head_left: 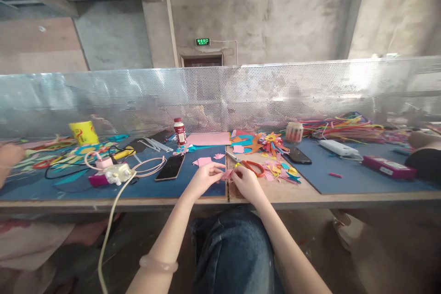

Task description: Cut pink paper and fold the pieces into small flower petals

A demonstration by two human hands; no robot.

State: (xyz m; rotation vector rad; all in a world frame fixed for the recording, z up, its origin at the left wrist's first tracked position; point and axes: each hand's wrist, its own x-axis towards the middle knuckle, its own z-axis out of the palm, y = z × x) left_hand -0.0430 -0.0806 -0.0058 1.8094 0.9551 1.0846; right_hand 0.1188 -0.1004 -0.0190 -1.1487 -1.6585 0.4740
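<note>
Though distant, green EXIT sign [203, 42]; hands [204, 178] [246, 183] on pink paper [227, 174].

Your 2 arms reach forward and your hands meet in front of you. Your left hand [204, 178] and right hand [245, 183] have fingers bent, fingertips pinched close together, nearly touching.
</note>
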